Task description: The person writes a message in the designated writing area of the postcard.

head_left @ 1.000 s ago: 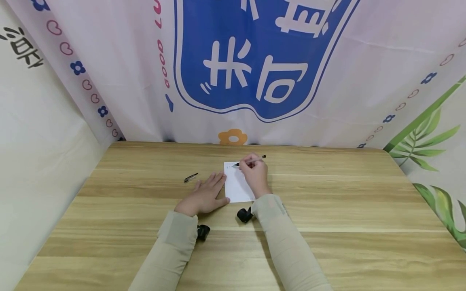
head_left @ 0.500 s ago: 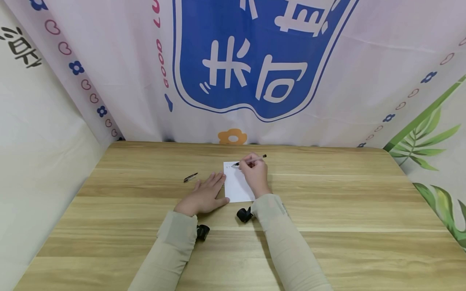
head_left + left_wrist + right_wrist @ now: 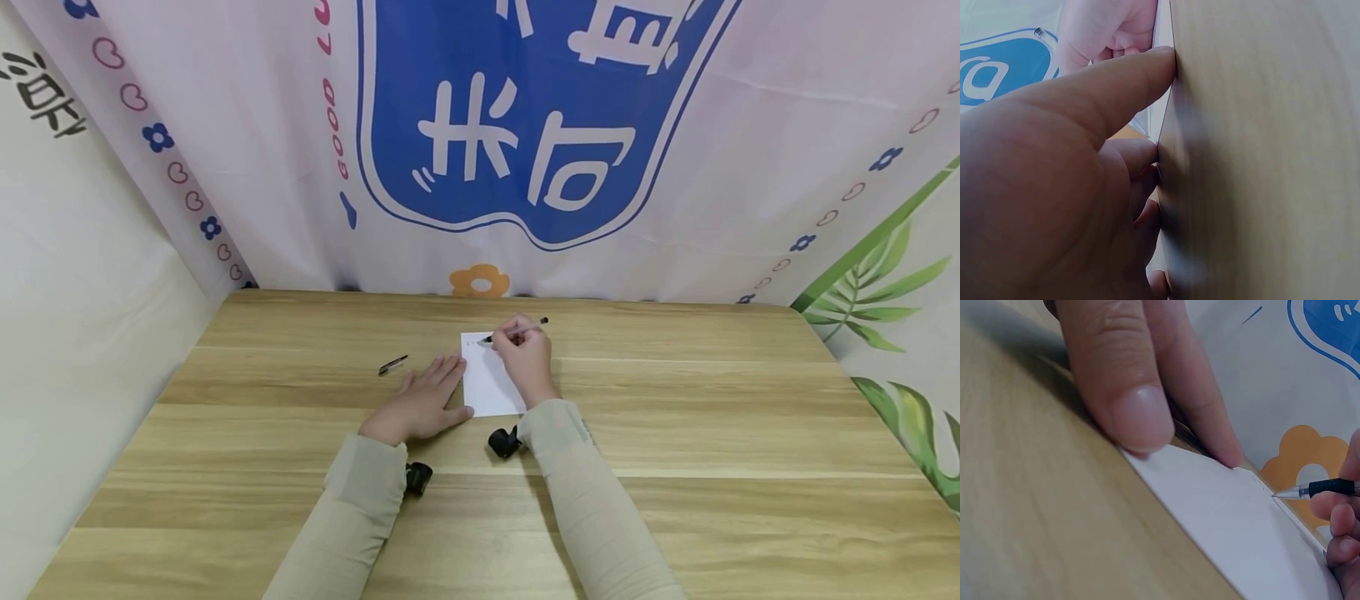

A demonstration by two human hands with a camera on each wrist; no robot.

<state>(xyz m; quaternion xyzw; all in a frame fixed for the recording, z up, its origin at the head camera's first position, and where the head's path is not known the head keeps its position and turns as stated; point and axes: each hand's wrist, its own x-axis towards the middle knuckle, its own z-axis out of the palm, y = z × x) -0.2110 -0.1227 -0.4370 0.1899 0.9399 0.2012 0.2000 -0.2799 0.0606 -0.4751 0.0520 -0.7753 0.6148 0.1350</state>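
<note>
A white sheet of paper [image 3: 491, 383] lies on the wooden table, with a short line of small dark marks near its top edge. My right hand [image 3: 527, 362] pinches a pen [image 3: 531, 327] whose dark grip and pointed tip show in the right wrist view, the tip right at the paper's upper part. My left hand [image 3: 422, 404] rests flat with fingers spread, fingertips and thumb on the paper's left edge. In the right wrist view the left thumb [image 3: 1141, 419] presses the near corner of the sheet.
A black pen cap [image 3: 393, 366] lies on the table left of the paper. Black wrist cameras [image 3: 504, 443] sit beside both cuffs. Behind the table [image 3: 675, 417] hangs a printed curtain [image 3: 285, 208] with a blue emblem.
The pen tip makes tiny movements near the paper's top line of marks. Otherwise both hands and the sheet stay in place.
</note>
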